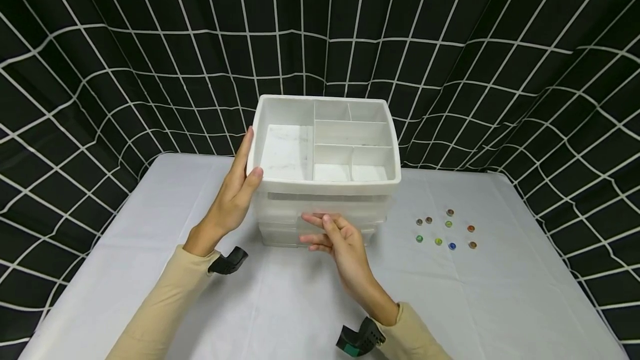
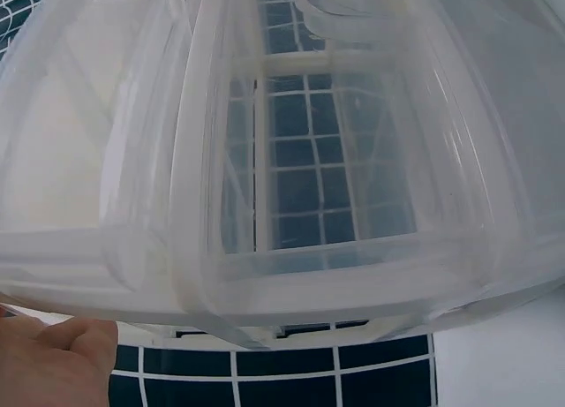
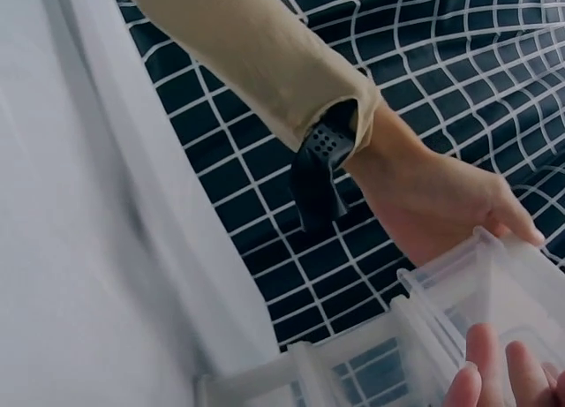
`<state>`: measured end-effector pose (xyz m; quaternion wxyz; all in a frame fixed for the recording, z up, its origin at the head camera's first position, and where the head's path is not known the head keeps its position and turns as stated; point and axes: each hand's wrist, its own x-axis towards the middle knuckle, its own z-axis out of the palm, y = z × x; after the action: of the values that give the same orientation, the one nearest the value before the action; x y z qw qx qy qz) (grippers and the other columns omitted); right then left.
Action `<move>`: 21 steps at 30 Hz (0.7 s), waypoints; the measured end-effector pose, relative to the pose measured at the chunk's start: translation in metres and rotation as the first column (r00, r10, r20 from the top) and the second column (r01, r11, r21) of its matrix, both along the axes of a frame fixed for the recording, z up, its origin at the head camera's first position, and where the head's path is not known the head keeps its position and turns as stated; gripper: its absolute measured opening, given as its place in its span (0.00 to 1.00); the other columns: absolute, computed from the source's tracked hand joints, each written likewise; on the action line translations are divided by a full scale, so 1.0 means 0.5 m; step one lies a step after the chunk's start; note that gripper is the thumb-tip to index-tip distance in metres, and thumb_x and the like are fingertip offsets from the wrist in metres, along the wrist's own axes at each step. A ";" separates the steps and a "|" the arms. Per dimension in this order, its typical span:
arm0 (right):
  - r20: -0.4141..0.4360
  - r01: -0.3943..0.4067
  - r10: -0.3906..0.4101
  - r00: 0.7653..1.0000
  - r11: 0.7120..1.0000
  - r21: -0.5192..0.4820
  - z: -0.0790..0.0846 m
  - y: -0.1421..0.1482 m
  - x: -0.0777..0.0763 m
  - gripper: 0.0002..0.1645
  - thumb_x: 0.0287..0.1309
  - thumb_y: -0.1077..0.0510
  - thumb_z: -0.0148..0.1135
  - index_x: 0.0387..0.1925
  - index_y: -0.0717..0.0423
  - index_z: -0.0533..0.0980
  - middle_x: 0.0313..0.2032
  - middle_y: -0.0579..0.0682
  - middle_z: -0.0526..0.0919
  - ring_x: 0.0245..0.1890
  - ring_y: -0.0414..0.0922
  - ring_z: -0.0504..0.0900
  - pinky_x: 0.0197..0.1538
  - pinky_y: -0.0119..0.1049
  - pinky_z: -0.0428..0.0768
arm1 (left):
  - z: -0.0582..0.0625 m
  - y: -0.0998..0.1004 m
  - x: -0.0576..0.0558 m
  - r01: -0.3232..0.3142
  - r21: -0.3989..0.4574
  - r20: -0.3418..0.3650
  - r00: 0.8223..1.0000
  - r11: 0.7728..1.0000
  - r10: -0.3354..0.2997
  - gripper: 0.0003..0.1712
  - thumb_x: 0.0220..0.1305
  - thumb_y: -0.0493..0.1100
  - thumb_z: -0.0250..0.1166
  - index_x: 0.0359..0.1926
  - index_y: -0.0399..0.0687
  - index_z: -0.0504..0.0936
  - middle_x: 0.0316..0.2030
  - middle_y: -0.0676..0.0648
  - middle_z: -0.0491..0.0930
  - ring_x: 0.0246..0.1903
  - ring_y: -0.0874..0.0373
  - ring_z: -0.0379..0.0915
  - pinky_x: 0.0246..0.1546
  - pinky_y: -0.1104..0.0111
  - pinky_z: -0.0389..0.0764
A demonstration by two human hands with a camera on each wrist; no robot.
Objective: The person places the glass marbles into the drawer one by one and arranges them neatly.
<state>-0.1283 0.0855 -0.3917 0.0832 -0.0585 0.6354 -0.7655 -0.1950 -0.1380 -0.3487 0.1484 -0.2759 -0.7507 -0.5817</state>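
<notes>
A white plastic drawer unit (image 1: 325, 186) with translucent drawers (image 1: 280, 233) stands on the table. Its top tray is divided into several compartments. My left hand (image 1: 231, 199) lies along the unit's left side with straight fingers, its thumb at the front left corner of the rim. In front of the drawers, my right hand (image 1: 345, 249) has its fingers extended toward the left and its thumb beside the index finger; nothing shows in it. The left wrist view looks closely at the clear drawer fronts (image 2: 327, 257). In the right wrist view, right fingertips (image 3: 484, 358) overlap the drawers.
Several small round glass pieces in different colours, among them a blue one (image 1: 452, 246) and a green one (image 1: 419, 238), lie right of the unit on the white tablecloth (image 1: 505, 299). A black curtain with white grid lines (image 1: 320, 32) surrounds the table's back and sides.
</notes>
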 end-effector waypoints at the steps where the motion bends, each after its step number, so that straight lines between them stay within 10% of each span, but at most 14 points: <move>1: 0.001 -0.001 0.001 1.000 1.000 0.004 0.000 0.000 0.002 0.25 0.77 0.49 0.45 0.60 0.64 0.70 0.59 0.60 0.80 0.36 0.36 0.89 0.42 0.30 0.84 | 0.000 0.000 0.000 0.004 0.003 0.001 1.000 1.000 -0.004 0.38 0.75 0.37 0.43 0.80 0.50 0.38 0.80 0.51 0.37 0.79 0.57 0.35 0.76 0.71 0.45; 21: 0.026 -0.035 0.035 0.999 0.999 0.029 -0.001 0.013 0.041 0.26 0.77 0.47 0.45 0.62 0.63 0.69 0.56 0.48 0.84 0.36 0.37 0.89 0.42 0.31 0.83 | -0.003 -0.004 0.001 0.056 0.041 0.028 0.998 0.998 -0.058 0.39 0.76 0.37 0.42 0.80 0.58 0.36 0.79 0.56 0.36 0.78 0.55 0.41 0.73 0.76 0.52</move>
<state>-0.1079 0.0921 -0.3920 0.1054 -0.0587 0.6445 -0.7550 -0.1946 -0.1400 -0.3502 0.1264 -0.2858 -0.7328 -0.6045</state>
